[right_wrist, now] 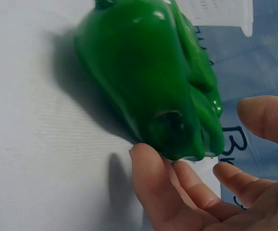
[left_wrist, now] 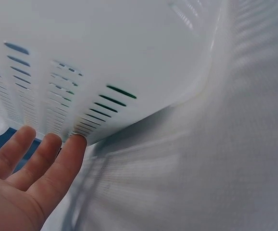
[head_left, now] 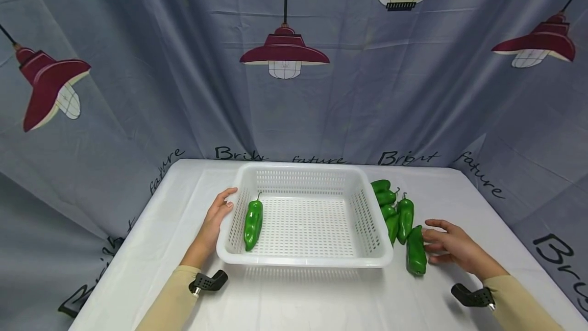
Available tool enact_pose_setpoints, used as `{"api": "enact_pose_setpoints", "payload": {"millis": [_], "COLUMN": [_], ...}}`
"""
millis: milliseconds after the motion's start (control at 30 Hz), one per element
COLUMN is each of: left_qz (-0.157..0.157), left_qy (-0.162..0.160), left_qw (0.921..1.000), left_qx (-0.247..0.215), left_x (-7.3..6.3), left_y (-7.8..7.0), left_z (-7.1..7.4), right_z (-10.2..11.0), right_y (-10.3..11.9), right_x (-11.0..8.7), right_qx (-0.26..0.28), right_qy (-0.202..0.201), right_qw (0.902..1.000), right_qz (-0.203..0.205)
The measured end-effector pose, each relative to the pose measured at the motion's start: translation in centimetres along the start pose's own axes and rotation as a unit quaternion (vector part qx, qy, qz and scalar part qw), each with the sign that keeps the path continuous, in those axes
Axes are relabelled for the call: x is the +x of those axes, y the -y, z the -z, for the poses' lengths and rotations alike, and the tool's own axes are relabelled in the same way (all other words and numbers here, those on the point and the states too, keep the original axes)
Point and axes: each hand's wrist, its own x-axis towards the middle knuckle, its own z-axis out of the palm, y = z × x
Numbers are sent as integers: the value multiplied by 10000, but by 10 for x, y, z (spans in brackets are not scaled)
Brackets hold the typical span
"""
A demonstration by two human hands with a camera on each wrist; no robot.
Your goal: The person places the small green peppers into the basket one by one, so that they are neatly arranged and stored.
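Note:
A white perforated plastic basket (head_left: pixel 303 260) stands on the table, with one green pepper (head_left: pixel 253 223) lying inside along its left wall. My left hand (head_left: pixel 215 221) rests against the basket's outer left side. In the left wrist view, its extended fingers (left_wrist: pixel 57 178) meet the slotted wall. Right of the basket, my right hand (head_left: pixel 452 246) is beside the nearest loose green pepper (head_left: pixel 416 252), fingers loosely bent. The right wrist view shows fingertips right at this pepper's end, with the thumb (right_wrist: pixel 264 118) spread away from it.
Several more green peppers (head_left: pixel 406 218) lie bunched along the basket's right wall, partly overlapping it in the head view. A white cloth (head_left: pixel 294 300) covers the table. Grey-blue curtains (head_left: pixel 321 116) printed with lamps hang behind and at both sides.

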Motion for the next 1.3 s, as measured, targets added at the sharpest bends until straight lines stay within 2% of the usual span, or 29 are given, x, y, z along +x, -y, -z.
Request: {"api": "enact_pose_setpoints", "payload": {"millis": [300,500,767,1100,1300], "left_qz": [5,45,62,136,136], "left_qy": [8,14,-28,-86,-122], "left_qw": [10000,10000,9999,9998,9998], "left_qx": [-32,-22,75,100,120], "left_x": [-1,-1,0,0,0], "left_y": [1,1,2,2,-1], "left_z": [0,1,0,0,-1], "right_z": [-15,-23,-29,-35,-34], "right_y": [4,10,10,13,12], "right_x": [0,0,2,0,1], "right_qx": [-562,-1017,-1349,-1842,-1770], "right_qy": [-193,-389,-551,-601,-609], "right_qw": [9982,9941,9893,9809,9821], "right_qz": [-23,-5,82,181,196]}}
